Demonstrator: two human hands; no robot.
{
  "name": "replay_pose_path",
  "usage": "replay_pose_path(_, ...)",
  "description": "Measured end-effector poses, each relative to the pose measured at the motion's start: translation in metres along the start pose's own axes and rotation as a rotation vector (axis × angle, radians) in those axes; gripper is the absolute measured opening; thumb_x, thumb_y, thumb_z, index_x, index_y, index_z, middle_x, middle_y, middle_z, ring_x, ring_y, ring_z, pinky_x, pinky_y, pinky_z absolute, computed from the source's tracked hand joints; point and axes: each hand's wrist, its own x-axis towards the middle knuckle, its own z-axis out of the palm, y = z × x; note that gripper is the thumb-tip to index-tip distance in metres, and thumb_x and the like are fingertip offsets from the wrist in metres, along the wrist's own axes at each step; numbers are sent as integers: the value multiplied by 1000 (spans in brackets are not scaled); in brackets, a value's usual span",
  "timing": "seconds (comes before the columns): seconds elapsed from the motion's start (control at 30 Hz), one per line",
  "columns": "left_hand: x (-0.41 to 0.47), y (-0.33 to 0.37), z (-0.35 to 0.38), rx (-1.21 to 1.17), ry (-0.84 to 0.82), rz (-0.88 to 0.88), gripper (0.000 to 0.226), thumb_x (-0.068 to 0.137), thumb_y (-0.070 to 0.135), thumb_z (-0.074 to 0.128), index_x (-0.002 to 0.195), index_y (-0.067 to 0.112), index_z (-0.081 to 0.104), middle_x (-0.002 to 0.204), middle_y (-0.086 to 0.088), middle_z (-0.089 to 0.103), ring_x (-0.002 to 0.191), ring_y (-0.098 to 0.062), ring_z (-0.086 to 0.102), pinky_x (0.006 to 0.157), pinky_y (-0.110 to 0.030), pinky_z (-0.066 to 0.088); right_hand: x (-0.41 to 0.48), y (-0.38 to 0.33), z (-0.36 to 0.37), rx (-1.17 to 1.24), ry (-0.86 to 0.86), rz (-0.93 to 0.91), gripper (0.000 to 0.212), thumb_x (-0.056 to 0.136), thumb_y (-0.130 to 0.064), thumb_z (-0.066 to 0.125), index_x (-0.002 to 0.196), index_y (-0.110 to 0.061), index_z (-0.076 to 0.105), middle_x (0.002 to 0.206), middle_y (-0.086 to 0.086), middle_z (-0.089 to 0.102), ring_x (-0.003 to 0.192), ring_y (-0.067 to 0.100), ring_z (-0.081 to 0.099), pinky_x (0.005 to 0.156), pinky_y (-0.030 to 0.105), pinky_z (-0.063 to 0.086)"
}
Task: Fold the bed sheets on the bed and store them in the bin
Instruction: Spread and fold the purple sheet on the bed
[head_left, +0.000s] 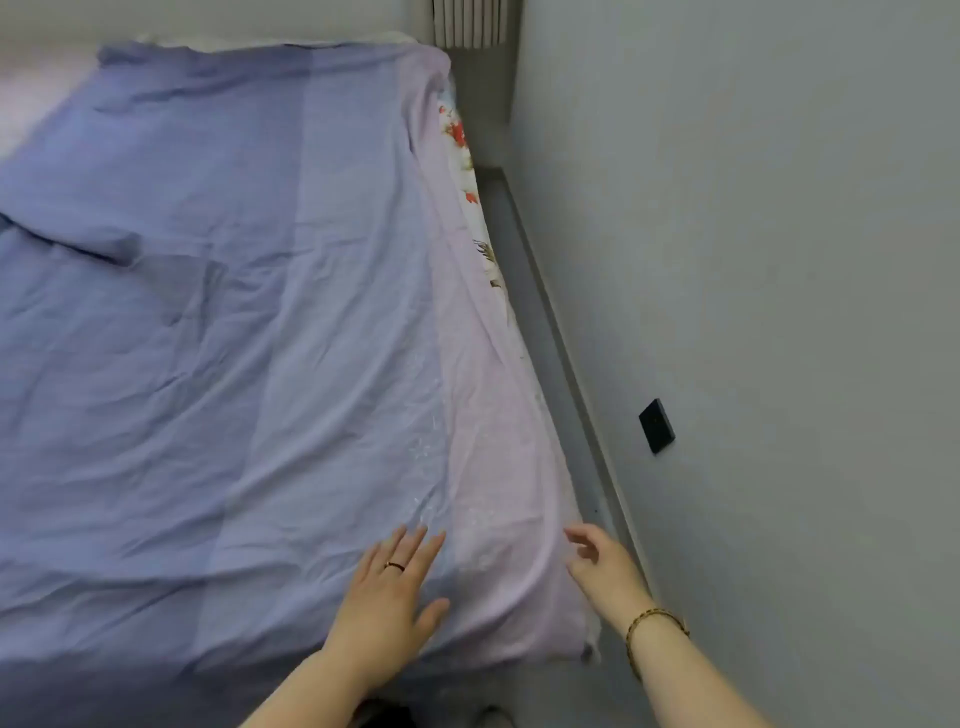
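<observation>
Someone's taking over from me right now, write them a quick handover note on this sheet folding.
Left hand: open, resting flat on the blue and lilac sheet.
Right hand: open, fingers loosely curled at the sheet's right edge, gripping nothing.
The sheet lies spread out, creased; a floral sheet shows beneath along the right side.
Bin not in view.
Done: no finished fold visible.
Left: fold the sheets, find the bin, store them.

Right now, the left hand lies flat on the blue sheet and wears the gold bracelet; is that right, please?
Not quite: the head view shows the left hand flat on the blue sheet, but the gold bracelet is on the right wrist.
</observation>
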Motion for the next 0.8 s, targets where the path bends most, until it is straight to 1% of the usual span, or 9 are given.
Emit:
replay_pose_path(0.17, 39, 3, 25, -20, -194, -171, 87, 63, 63, 25, 132, 10, 36, 118, -4, 66, 105, -18, 66, 82, -34, 53, 37, 13, 1, 146, -11, 36, 50, 91, -5, 52, 137, -14, 35, 143, 7, 36, 131, 21, 35, 108, 32, 31)
replay_pose_path(0.2, 46, 4, 30, -21, -298, -196, 104, 60, 66, 19, 141, 0, 17, 138, -10, 50, 122, -21, 54, 92, -42, 47, 46, 20, 2, 194, -13, 71, 53, 90, -5, 53, 139, -13, 32, 141, 7, 38, 130, 22, 38, 107, 32, 32)
replay_pose_path(0.23, 54, 3, 38, -4, -331, -177, 111, 55, 68, 8, 147, 7, -3, 154, -10, 22, 139, -22, 31, 107, -46, 33, 53, 25, 2, 237, -9, 94, 55, 89, -3, 53, 139, -11, 32, 137, 8, 41, 126, 21, 41, 105, 32, 33)
replay_pose_path(0.27, 57, 6, 40, -25, -449, -186, 112, 47, 69, -3, 147, 20, -13, 158, -5, -2, 146, -22, 7, 114, -45, 17, 58, 30, 3, 258, 5, 108, 54, 88, -2, 54, 138, -10, 32, 129, 8, 45, 120, 20, 44, 103, 31, 34)
replay_pose_path(0.33, 62, 12, 45, -30, -543, -199, 112, 39, 67, -12, 145, 31, -16, 155, -1, -20, 145, -23, -13, 115, -45, 5, 66, 41, 5, 281, 43, 136, 50, 87, 0, 55, 134, -6, 37, 114, 6, 47, 106, 17, 45, 96, 29, 39)
replay_pose_path(0.57, 68, 23, 45, -49, -575, -264, 111, 40, 69, -14, 146, 35, -11, 155, 1, -22, 144, -22, -18, 114, -48, 1, 66, 54, 8, 288, -45, 212, 11, 90, -8, 55, 93, -12, 46, 79, 0, 53, 63, 3, 52, 47, 7, 40)
replay_pose_path(0.63, 68, 26, 41, -131, -580, -308, 92, 64, 76, -2, 147, 36, -5, 156, 3, -18, 144, -21, -16, 115, -47, 0, 62, 57, 11, 161, -101, 205, 21, 90, -10, 55, 73, -13, 43, 62, 2, 48, 39, -2, 47, 37, 7, 34)
replay_pose_path(0.7, 69, 30, 36, -240, -530, -352, 63, 92, 61, 21, 148, 33, 9, 157, 4, -10, 145, -18, -10, 117, -42, 3, 56, 57, 15, 29, -154, 183, 35, 91, -9, 53, 60, -14, 37, 44, -2, 41, 24, 0, 37, 32, 10, 29)
replay_pose_path(0.8, 71, 39, 31, -473, -413, -411, 58, 92, 56, 26, 139, 26, 38, 155, 2, 19, 143, -16, 17, 114, -28, 17, 49, 51, 19, -94, -176, 133, 46, 90, -11, 54, 51, -16, 31, 26, -8, 31, 25, 2, 33, 34, 11, 26)
